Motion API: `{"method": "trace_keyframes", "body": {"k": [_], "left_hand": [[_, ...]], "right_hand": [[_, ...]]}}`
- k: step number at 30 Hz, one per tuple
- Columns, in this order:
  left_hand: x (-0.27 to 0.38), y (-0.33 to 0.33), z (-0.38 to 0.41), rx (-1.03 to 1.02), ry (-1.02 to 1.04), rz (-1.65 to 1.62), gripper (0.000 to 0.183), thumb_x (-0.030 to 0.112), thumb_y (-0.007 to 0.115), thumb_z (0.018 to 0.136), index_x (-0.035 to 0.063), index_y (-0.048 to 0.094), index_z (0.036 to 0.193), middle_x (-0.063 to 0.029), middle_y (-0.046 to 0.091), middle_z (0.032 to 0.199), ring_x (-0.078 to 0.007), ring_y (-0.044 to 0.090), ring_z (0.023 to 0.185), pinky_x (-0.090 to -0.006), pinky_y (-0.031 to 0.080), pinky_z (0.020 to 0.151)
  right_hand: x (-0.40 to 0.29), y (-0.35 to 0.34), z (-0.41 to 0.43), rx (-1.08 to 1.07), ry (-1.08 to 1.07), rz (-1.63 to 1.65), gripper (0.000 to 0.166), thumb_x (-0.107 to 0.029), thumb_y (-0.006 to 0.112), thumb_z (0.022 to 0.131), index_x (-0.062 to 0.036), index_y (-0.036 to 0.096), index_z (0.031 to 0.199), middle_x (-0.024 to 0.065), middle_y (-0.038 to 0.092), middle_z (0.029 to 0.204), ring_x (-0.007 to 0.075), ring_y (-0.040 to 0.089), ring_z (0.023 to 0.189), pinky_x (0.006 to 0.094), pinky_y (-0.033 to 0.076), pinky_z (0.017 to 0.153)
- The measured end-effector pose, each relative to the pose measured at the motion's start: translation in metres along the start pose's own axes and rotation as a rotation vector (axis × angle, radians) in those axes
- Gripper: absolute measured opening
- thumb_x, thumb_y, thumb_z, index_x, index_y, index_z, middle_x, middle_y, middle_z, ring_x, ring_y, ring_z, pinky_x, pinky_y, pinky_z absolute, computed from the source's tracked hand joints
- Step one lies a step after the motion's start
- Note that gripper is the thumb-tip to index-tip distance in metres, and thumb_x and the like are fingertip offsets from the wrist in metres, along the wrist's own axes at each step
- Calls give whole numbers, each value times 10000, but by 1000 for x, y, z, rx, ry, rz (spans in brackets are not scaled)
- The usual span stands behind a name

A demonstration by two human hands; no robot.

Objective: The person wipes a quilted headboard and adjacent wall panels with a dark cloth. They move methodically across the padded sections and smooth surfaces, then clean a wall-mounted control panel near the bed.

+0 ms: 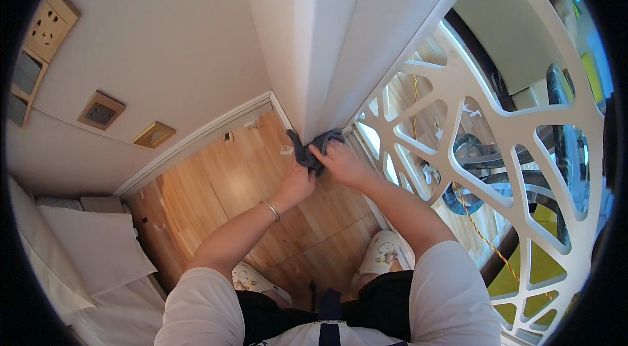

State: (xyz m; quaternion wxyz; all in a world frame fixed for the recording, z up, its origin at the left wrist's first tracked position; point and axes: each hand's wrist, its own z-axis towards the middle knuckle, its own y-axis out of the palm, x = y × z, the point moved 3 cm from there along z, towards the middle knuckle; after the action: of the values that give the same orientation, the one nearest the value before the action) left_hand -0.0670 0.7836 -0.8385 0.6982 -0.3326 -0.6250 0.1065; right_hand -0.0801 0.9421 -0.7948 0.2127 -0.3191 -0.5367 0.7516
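A dark grey cloth (319, 146) is wrapped around the lower corner of the pale wall column (314, 66). My left hand (296, 180), with a bangle (271, 210) on its wrist, grips the cloth's near left part. On the cloth's right side, my right hand (343, 162) presses and holds it against the column, thumb towards the left. Folds of the cloth hide some of the fingertips of both hands.
A white lattice partition (456, 164) rises on the right, with a twisted cord (483, 238) beyond it. Wall sockets (101, 110) are at left. White covered furniture (98, 243) stands lower left. White clogs (380, 253) are on the wood floor (216, 179).
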Motion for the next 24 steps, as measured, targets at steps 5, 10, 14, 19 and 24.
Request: {"method": "trace_keyframes", "body": {"k": [5, 10, 14, 19, 24], "left_hand": [[12, -19, 23, 226, 242, -239, 536, -55, 498, 806, 4, 405, 1331, -264, 531, 1191, -441, 522, 1118, -431, 428, 977], [56, -56, 30, 261, 143, -190, 420, -10, 553, 814, 7, 504, 1231, -253, 552, 1153, -439, 531, 1082, -432, 454, 922], [41, -50, 26, 56, -104, -7, 440, 26, 579, 801, 11, 513, 1235, -256, 518, 1206, -439, 514, 1104, -438, 446, 940], [17, -35, 28, 316, 95, 6, 512, 32, 591, 783, 17, 490, 1284, -259, 448, 1319, -429, 413, 1235, -431, 389, 1020], [44, -52, 34, 132, 43, -172, 670, 35, 590, 772, -41, 321, 1381, -294, 396, 1367, -428, 371, 1290, -396, 342, 1068]], "right_hand": [[-8, -56, 27, 354, 58, 71, 580, -31, 621, 723, -33, 510, 1293, 190, 575, 934, 386, 577, 907, 452, 474, 910], [-12, -56, 33, 433, 106, 122, 406, -34, 649, 738, -38, 555, 1133, 198, 559, 914, 391, 567, 833, 449, 484, 743], [-4, -35, 25, 293, 113, 126, 319, -51, 642, 763, -41, 554, 1070, 177, 578, 914, 377, 577, 842, 445, 485, 749], [-9, -28, 28, 200, 143, 186, 276, -59, 626, 788, -37, 553, 1053, 181, 599, 923, 369, 589, 859, 453, 481, 750], [-17, -48, 31, 229, 153, 233, 262, -34, 596, 795, -21, 555, 1054, 193, 603, 905, 390, 586, 834, 474, 478, 744]]}}
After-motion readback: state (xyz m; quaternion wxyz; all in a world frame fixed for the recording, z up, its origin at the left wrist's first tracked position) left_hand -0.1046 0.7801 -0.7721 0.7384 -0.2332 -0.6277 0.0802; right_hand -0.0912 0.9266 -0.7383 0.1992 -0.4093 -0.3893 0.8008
